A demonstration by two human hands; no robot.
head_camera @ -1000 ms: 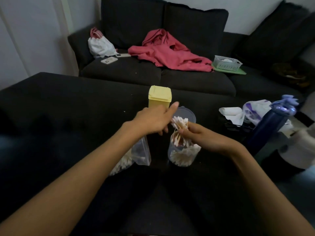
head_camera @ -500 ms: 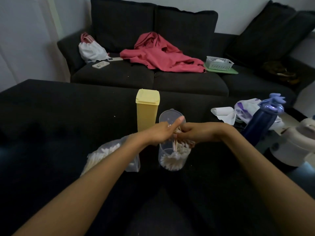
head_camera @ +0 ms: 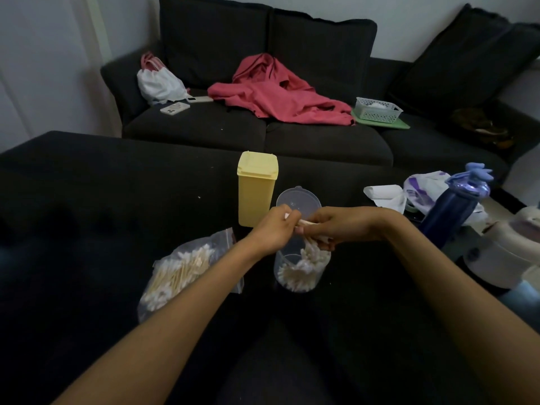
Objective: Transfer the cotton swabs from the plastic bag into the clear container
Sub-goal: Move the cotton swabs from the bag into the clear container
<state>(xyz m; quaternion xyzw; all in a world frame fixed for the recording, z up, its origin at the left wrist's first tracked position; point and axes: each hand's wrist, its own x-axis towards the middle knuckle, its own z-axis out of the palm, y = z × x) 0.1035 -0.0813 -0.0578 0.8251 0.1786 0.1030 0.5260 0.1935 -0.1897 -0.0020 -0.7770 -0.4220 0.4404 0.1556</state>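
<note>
Over the clear container (head_camera: pixel 298 270) on the dark worktop (head_camera: pixel 102 206), the left hand (head_camera: pixel 273 229) and right hand (head_camera: pixel 336 226) both pinch one bundle of cotton swabs (head_camera: pixel 312 252) with curled fingers. The plastic bag (head_camera: pixel 187 267) lies just left, a yellow box (head_camera: pixel 256 188) behind.

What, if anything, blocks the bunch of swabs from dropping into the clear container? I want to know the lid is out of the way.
Nothing visible does. The lid is flipped back behind the opening, and both the left hand and right hand hold the swab bunch right over the clear container, its lower ends already inside.
</note>
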